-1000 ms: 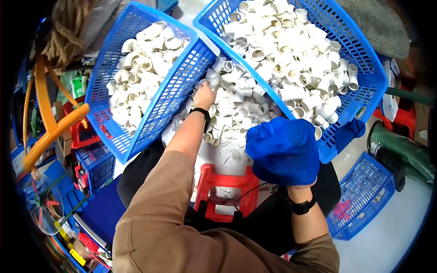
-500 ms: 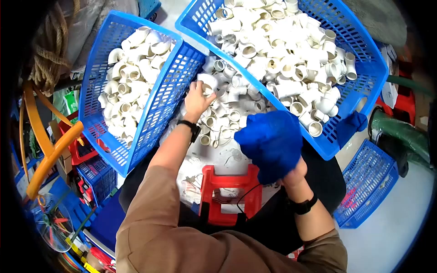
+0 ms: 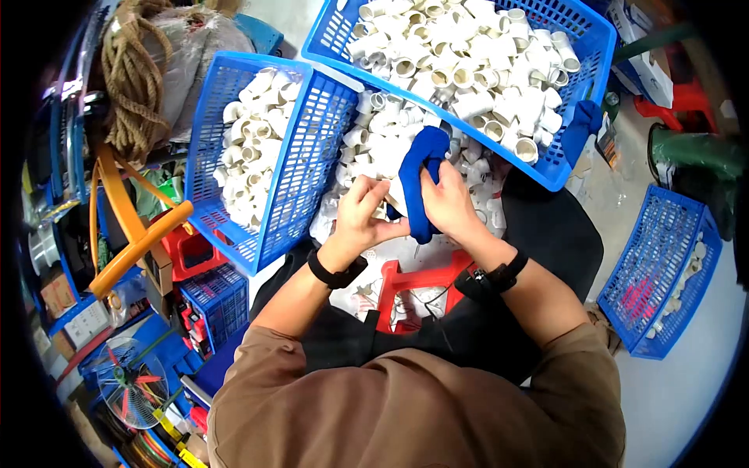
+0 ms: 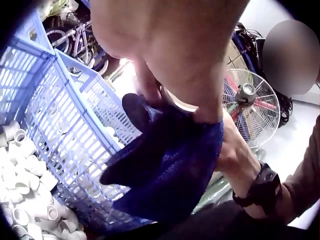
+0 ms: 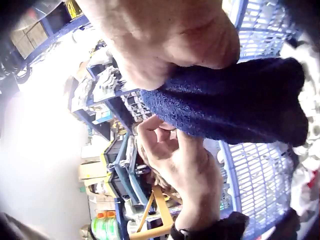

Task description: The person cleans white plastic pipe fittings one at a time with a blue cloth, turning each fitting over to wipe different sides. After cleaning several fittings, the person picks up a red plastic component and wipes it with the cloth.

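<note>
In the head view, my left hand pinches a white plastic pipe fitting at its near side. My right hand grips a blue cloth that is folded around the fitting's other side. A pale rim of the fitting shows between fingers and cloth in the left wrist view; most of it is hidden. The cloth hangs beneath my right palm in the right wrist view. Below both hands lies a loose heap of white pipe fittings.
A blue basket of fittings stands at the left, a larger blue basket at the upper right. A red stool sits between the knees. Another blue basket is at the far right. A second blue cloth hangs over the large basket's corner.
My left hand has picked a fitting from the heap and brought it back to the cloth. My right hand has moved inward, and the bunched cloth now wraps the fitting.
</note>
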Motion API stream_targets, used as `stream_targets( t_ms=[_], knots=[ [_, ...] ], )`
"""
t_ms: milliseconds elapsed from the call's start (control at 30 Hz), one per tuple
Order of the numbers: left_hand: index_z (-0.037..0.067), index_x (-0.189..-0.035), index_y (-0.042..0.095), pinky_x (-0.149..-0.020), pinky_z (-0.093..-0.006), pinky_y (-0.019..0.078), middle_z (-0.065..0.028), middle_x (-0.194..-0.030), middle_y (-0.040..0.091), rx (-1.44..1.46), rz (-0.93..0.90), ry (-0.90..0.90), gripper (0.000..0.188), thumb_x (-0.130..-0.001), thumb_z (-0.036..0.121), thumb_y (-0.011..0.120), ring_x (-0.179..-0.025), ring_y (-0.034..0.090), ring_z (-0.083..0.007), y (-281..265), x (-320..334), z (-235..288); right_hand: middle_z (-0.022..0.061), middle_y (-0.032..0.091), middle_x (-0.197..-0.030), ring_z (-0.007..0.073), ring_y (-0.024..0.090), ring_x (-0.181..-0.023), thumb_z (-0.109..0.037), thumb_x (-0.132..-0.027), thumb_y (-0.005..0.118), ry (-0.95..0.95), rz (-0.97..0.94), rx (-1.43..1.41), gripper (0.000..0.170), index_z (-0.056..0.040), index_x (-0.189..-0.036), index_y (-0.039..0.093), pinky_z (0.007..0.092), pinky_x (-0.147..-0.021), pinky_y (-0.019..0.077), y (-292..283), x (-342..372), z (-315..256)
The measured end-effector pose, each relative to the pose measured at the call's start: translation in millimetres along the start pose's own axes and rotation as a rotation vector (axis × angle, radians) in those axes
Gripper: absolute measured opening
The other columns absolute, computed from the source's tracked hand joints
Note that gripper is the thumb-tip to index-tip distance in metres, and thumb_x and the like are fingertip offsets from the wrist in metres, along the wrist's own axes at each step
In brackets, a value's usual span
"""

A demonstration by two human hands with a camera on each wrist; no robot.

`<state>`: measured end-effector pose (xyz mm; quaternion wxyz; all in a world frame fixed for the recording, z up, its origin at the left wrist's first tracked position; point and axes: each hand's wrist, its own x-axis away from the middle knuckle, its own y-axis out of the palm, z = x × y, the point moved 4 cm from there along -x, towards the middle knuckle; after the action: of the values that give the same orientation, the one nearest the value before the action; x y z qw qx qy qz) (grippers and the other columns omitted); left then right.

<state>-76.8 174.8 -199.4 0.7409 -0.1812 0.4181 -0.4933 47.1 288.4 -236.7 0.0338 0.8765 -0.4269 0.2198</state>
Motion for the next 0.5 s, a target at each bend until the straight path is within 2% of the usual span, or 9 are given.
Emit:
stream_targets(
  t_ms=[33, 67, 100, 167, 267, 333, 400, 433, 500],
  knots=[
    [0.0, -0.114, 0.057, -0.055, -0.0322, 0.0496, -0.0121, -0.085, 0.056, -0.005, 0.049, 0.021, 0.067, -0.058, 0.016, 0.091, -0.066, 0.059, -0.0232, -4.9, -2.7, 6.4, 0.0282, 0.066, -0.086, 0.0477, 0.065, -0.09, -0.031, -0.096, 0.06, 0.029, 0.046, 0.092, 0.033, 0.0014, -0.101, 0.064, 0.0499, -0.078, 0.0504, -4.6, 2.7, -2.0],
    [0.0, -0.114, 0.056, -0.057, -0.0324, 0.0504, -0.0129, -0.086, 0.058, -0.009, 0.098, 0.04, 0.066, -0.059, 0.013, 0.089, -0.068, 0.06, -0.0242, -10.1, -4.9, 13.1, 0.0211, 0.067, -0.074, 0.0377, 0.068, -0.072, -0.032, -0.098, 0.059, 0.118, 0.111, 0.024, 0.035, 0.0013, -0.096, 0.067, 0.0462, -0.068, 0.0512, -10.7, 1.4, 0.8],
    [0.001, -0.115, 0.056, -0.061, -0.0321, 0.0525, -0.0144, -0.092, 0.06, 0.033, 0.104, -0.009, 0.063, -0.06, 0.009, 0.085, -0.072, 0.063, -0.0253, -13.1, -5.6, 20.5, 0.0211, 0.067, -0.074, 0.0377, 0.068, -0.072, -0.032, -0.098, 0.059, 0.108, 0.109, 0.008, 0.035, 0.0013, -0.096, 0.067, 0.0462, -0.068, 0.0512, -14.6, -1.1, 3.1],
    [0.0, -0.114, 0.056, -0.065, -0.0313, 0.0536, -0.0139, -0.095, 0.059, 0.069, 0.103, -0.048, 0.06, -0.062, 0.006, 0.084, -0.075, 0.063, -0.0231, -15.3, -7.5, 33.6, 0.0026, 0.063, -0.068, 0.0109, 0.057, -0.062, -0.027, -0.102, 0.055, 0.099, 0.06, -0.478, 0.031, 0.0003, -0.095, 0.069, 0.0322, -0.055, 0.0472, -18.3, 1.3, -3.0],
    [-0.001, -0.116, 0.055, -0.073, -0.0316, 0.056, -0.0137, -0.104, 0.057, 0.149, 0.128, -0.164, 0.057, -0.066, 0.0, 0.081, -0.085, 0.064, -0.0206, -15.9, -6.7, 45.7, 0.0075, 0.065, -0.104, 0.0137, 0.06, -0.092, -0.024, -0.101, 0.056, -0.035, -0.085, -0.808, 0.03, 0.0008, -0.119, 0.059, 0.0288, -0.082, 0.0494, -19.7, 21.6, -18.4],
    [-0.001, -0.115, 0.059, -0.066, -0.0328, 0.0542, -0.0137, -0.1, 0.056, 0.054, 0.055, -0.272, 0.06, -0.062, 0.005, 0.085, -0.083, 0.063, -0.0245, -14.2, -10.3, 55.6, 0.0188, 0.06, -0.125, 0.0253, 0.057, -0.118, -0.028, -0.094, 0.065, -0.338, -0.234, -0.548, 0.065, 0.0039, -0.143, 0.037, 0.0348, -0.102, 0.0435, -22.7, 31.3, -23.8],
    [-0.002, -0.114, 0.061, -0.067, -0.0353, 0.0532, -0.0137, -0.098, 0.055, -0.106, -0.088, -0.069, 0.062, -0.059, 0.008, 0.088, -0.081, 0.062, -0.0278, -19.2, -21.6, 80.0, 0.0254, 0.056, -0.131, 0.0304, 0.056, -0.125, -0.029, -0.091, 0.069, -0.501, -0.13, -0.277, 0.077, 0.0059, -0.147, 0.029, 0.037, -0.104, 0.0426, -26.1, 45.3, -32.6],
    [-0.002, -0.113, 0.062, -0.066, -0.0356, 0.0529, -0.0136, -0.097, 0.055, -0.099, -0.144, -0.053, 0.061, -0.059, 0.009, 0.089, -0.08, 0.062, -0.0282, -20.3, -26.0, 86.8, 0.026, 0.059, -0.129, 0.0313, 0.062, -0.118, -0.033, -0.088, 0.074, -0.441, -0.081, -0.22, 0.078, 0.0032, -0.145, 0.034, 0.0375, -0.1, 0.0468, -27.4, 46.6, -33.6],
    [0.0, -0.11, 0.063, -0.066, -0.0372, 0.0526, -0.013, -0.095, 0.054, -0.094, -0.231, -0.047, 0.058, -0.059, 0.01, 0.089, -0.079, 0.061, -0.0287, -19.5, -28.9, 95.0, 0.0189, 0.069, -0.109, 0.028, 0.069, -0.101, -0.036, -0.089, 0.073, -0.298, -0.1, -0.269, 0.055, -0.0019, -0.128, 0.054, 0.0373, -0.088, 0.0523, -35.0, 45.9, -34.6]
  ],
)
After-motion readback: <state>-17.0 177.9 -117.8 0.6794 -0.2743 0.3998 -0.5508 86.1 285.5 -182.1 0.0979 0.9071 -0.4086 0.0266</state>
